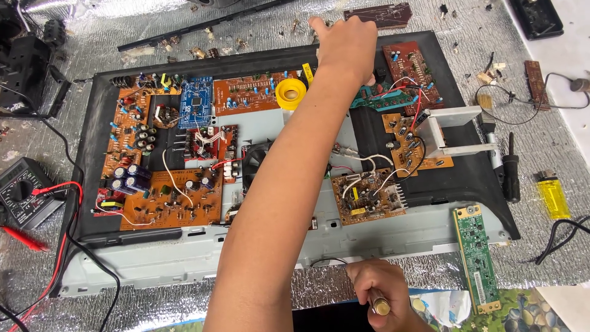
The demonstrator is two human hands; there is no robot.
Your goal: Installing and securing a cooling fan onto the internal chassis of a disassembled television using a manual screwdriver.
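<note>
Up high, the left hand (345,46) reached over the boards.
Its grip was hidden; the right hand (381,294) squeezed a brass-tipped tool (379,305).

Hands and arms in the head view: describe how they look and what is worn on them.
Both are bare. The left hand comes on a long forearm with no sleeve, watch, ring or glove showing. The right hand is also ungloved, without rings; its wrist is cut off by the frame edge.

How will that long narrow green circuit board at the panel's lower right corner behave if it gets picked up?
The green circuit board is long, thin and flat, so probably light and slightly flexible. It lies loose over the grey metal panel edge, so a push may slide it off. Its small surface parts look fragile.
</note>
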